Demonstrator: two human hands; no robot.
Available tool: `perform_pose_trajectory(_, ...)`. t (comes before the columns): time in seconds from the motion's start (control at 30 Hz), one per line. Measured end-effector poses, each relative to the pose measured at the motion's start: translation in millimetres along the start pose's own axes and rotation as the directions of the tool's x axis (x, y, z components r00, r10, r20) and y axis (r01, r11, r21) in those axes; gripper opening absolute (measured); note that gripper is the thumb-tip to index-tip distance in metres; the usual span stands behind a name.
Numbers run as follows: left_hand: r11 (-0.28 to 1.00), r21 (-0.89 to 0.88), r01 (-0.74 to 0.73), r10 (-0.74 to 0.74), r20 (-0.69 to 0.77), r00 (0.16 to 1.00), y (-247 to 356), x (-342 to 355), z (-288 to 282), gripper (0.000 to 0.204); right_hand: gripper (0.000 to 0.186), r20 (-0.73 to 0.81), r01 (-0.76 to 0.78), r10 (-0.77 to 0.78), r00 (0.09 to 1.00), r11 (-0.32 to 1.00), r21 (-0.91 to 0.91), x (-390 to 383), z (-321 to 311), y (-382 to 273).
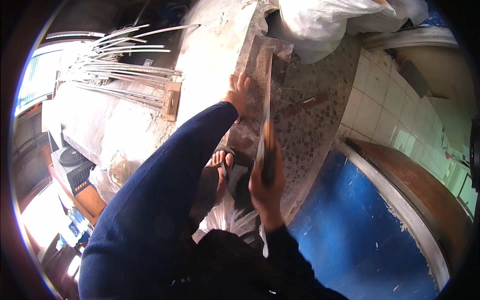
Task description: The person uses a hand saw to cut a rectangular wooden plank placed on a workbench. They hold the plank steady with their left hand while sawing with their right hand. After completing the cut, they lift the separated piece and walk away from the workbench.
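My right hand (268, 190) is closed around the dark handle of a handsaw (268, 132), blurred by motion. Away from me along a brown board (259, 60) runs its thin blade, seen almost edge-on. Pale sawdust is scattered over the board beside the blade. My left hand (237, 95) lies with fingers spread at the board's left edge, beside the pale ledge, to the left of the saw. My foot in a sandal (223, 161) shows below my left forearm. Whether the blade's teeth are inside the wood I cannot tell.
Several thin pale strips (125, 70) lie at the left near a small wooden block (170, 102). A white sack (315, 25) stands at the far end. A blue panel (350, 225) with a curved edge is at the right. Another wood strip (302, 106) lies on the speckled floor (320, 125).
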State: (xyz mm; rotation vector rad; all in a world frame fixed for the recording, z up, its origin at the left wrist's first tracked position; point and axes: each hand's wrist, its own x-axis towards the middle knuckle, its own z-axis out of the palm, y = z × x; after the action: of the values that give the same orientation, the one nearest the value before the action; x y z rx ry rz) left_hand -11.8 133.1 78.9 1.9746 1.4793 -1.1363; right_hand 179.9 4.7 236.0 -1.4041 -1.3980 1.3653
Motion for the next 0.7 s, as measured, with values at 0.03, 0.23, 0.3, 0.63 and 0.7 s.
perform_pose_trajectory(0.03, 0.999, -0.025, 0.047, -0.047, -0.005, 0.999, -7, -5, 2, 0.165, 0.059, 0.027, 0.024, -0.024, 0.999, 1.0, 0.019, 5, 3, -9)
perform_pose_trajectory(0.23, 0.997, -0.075, 0.024, -0.032, -0.11, 0.993, 15, 17, -11, 0.152, 0.061, 0.023, -0.331, 0.332, 0.943, 0.943, -0.038, 166, 22, 2)
perform_pose_trajectory(0.3, 0.997, -0.073, 0.023, -0.031, -0.11, 0.993, 25, 15, -11, 0.149, 0.06, -0.004, -0.289, 0.29, 0.957, 0.953, -0.085, 170, 22, 16)
perform_pose_trajectory(0.63, 0.994, -0.07, 0.081, -0.085, -0.055, 0.995, 14, 5, -18, 0.156, 0.055, -0.02, -0.116, 0.119, 0.993, 0.984, 0.135, 118, 14, 38)
perform_pose_trajectory(0.7, 0.989, -0.124, 0.078, -0.09, -0.088, 0.992, 10, 16, -14, 0.151, 0.059, -0.009, -0.235, 0.24, 0.971, 0.959, 0.161, 156, 23, 33)
